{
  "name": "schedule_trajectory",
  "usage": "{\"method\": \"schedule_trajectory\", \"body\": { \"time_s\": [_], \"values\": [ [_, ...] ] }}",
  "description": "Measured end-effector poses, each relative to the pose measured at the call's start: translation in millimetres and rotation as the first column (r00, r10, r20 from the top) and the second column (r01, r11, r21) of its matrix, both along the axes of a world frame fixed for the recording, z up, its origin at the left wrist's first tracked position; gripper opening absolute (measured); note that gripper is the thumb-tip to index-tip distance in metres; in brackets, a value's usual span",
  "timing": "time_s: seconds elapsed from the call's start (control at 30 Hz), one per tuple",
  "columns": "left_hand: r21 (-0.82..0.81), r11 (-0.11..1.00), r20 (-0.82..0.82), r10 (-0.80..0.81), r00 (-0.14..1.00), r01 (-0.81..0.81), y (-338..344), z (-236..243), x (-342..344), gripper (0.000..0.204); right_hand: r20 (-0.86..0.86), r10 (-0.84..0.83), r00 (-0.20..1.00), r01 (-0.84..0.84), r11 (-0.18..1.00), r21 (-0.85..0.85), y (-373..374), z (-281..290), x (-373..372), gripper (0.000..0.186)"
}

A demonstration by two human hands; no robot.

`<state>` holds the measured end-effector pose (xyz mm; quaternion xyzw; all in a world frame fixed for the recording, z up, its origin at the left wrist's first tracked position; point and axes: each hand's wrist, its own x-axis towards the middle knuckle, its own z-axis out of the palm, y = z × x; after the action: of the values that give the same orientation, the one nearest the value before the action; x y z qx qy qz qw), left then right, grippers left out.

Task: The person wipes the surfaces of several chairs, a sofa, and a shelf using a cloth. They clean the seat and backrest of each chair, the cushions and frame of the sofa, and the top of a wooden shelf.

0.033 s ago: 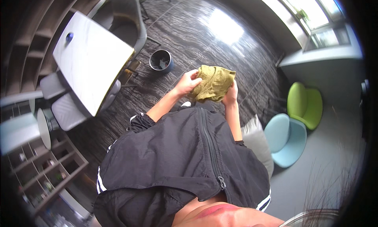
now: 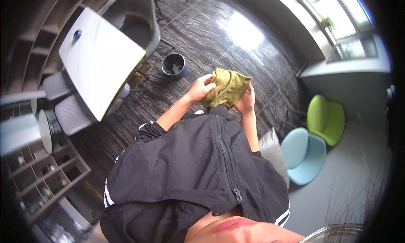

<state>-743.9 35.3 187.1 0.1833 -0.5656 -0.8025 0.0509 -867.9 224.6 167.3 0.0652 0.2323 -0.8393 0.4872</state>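
An olive-green cloth (image 2: 228,87), folded and creased, hangs between my two hands in front of my body, above the dark floor. My left hand (image 2: 202,88) pinches its left edge, thumb on the near face and fingers partly behind it. On the opposite side, my right hand (image 2: 246,101) grips the lower right part; most of those fingers are hidden behind the fabric. One corner of the cloth sticks out just above my right hand.
A dark round bin (image 2: 174,66) with some litter inside stands on the floor ahead to the left. Beyond it is a white marble-top table (image 2: 101,59) with grey chairs (image 2: 72,114). At right are a light-blue chair (image 2: 304,154), a green chair (image 2: 324,120) and a grey cushion (image 2: 273,152).
The surroundings have shifted slightly in the picture, as my view has turned a little. My hands keep their hold on the cloth, which has barely moved.
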Motion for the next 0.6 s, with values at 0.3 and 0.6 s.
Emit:
{"method": "schedule_trajectory", "body": {
  "time_s": [0.3,0.6],
  "values": [
    [0.118,0.953,0.036,0.278,0.96,-0.28,-19.2,21.5,-37.5,0.047,-0.402,0.524,0.751,-0.325,0.823,0.466,-88.5,-5.4,-81.4,0.039],
    [0.242,0.723,0.071,0.652,0.755,-0.647,-90.2,-3.8,-41.8,0.045,-0.645,0.613,0.457,-0.406,0.788,0.462,-228.2,23.8,-139.9,0.024]
  ]
}}
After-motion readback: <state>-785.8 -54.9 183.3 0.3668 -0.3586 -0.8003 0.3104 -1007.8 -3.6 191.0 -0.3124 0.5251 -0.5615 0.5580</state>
